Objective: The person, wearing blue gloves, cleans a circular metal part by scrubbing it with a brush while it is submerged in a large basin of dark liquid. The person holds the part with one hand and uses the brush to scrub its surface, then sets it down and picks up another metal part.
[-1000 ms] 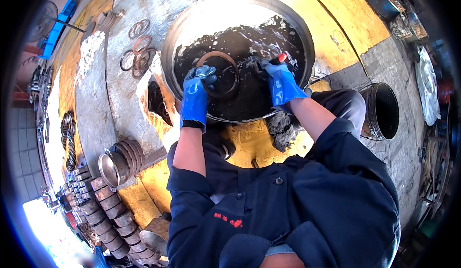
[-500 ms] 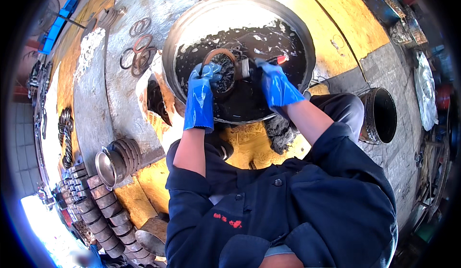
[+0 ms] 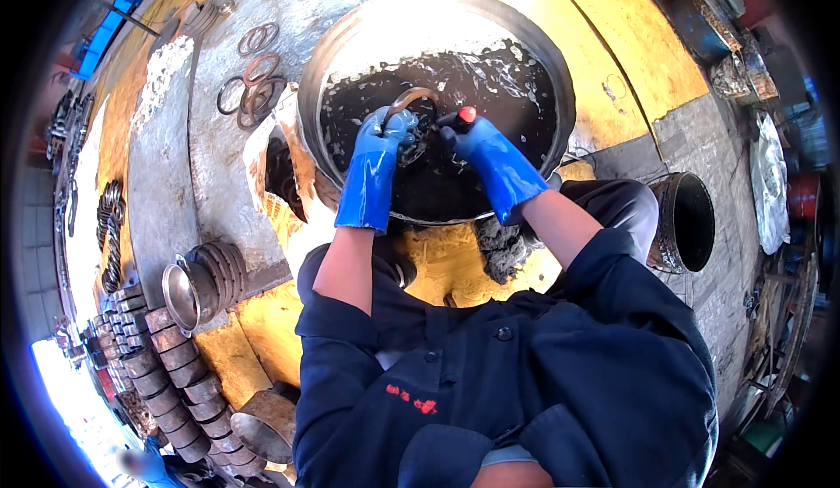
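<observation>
Over a large round metal basin [image 3: 309, 103] of dark, foamy liquid [image 3: 499, 177], I work in blue rubber gloves. My left hand [image 3: 383, 135] is closed around the near left side of a brownish metal ring [image 3: 415, 95], which is tilted above the liquid. Closed on a brush with a dark handle and red end [image 3: 467, 114], my right hand [image 3: 477, 141] is at the ring's right side. The bristles are hidden by the hand and the dark background.
More rings [image 3: 260, 94] lie on the floor left of the basin. A black bucket [image 3: 689, 221] stands at right. Stacked metal cylinders [image 3: 179, 392] and a shiny metal collar [image 3: 188, 296] are at lower left. A black clump [image 3: 503, 252] lies below the basin.
My right hand has moved left, closer to my left hand, and the brush's red end has swung up and left. The ring has tipped and now appears narrower.
</observation>
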Demonstrator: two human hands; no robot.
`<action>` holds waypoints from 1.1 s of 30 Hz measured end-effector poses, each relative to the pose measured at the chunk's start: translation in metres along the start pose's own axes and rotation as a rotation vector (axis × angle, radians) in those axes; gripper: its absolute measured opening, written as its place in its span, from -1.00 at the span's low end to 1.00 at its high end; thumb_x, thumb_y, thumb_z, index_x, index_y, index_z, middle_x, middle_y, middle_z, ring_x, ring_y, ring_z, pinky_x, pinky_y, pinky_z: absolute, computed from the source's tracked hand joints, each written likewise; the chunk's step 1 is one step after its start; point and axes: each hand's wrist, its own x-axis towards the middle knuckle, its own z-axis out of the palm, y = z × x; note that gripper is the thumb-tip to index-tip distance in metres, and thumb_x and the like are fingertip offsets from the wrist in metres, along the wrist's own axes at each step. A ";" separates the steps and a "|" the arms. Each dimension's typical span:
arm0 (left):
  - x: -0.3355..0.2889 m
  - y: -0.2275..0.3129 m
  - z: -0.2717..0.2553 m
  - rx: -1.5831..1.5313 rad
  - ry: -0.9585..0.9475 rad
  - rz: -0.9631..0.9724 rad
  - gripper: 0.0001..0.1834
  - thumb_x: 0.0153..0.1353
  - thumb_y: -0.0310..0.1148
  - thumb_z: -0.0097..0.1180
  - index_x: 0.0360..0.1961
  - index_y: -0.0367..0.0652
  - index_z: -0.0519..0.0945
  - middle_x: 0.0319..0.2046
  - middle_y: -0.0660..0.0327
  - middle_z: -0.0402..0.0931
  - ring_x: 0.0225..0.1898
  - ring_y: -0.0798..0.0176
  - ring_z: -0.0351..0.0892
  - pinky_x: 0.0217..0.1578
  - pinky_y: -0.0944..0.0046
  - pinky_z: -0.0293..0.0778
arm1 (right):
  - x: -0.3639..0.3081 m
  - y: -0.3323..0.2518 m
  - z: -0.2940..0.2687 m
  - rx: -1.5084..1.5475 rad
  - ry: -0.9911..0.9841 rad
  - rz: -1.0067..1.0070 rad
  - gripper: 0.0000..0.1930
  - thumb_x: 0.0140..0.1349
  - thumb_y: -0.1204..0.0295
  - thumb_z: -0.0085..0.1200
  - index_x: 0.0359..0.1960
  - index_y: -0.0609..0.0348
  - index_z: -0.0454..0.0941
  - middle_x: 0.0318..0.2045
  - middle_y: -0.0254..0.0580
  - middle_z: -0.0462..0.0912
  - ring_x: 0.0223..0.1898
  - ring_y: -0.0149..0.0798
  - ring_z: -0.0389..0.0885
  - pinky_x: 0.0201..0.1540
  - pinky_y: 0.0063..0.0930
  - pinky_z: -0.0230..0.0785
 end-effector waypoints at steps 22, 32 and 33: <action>-0.004 0.005 0.011 0.085 -0.083 0.101 -0.64 0.37 -0.14 0.09 0.01 -0.17 0.58 -0.16 0.23 0.67 -0.30 0.41 0.60 -0.33 0.42 0.43 | -0.003 0.017 -0.005 0.485 -0.103 0.011 -0.69 0.29 0.36 0.16 -0.01 0.28 0.61 -0.14 -0.23 0.70 -0.12 -0.30 0.65 -0.06 -0.41 0.51; 0.007 -0.001 0.003 -0.176 0.017 0.072 -0.62 0.37 -0.09 0.09 0.01 -0.16 0.58 -0.07 0.16 0.65 -0.11 0.25 0.66 -0.19 0.36 0.49 | -0.033 0.026 -0.025 0.665 0.055 0.305 -0.66 0.32 0.23 0.16 -0.03 0.23 0.62 -0.18 -0.23 0.70 -0.24 -0.37 0.65 -0.19 -0.45 0.52; 0.009 -0.004 -0.003 -0.208 0.044 0.076 -0.63 0.36 -0.10 0.11 0.01 -0.15 0.57 -0.04 0.13 0.65 -0.11 0.21 0.67 -0.20 0.32 0.52 | -0.032 0.028 -0.023 0.665 0.051 0.303 -0.66 0.32 0.23 0.16 -0.03 0.23 0.62 -0.18 -0.23 0.70 -0.24 -0.37 0.65 -0.19 -0.45 0.52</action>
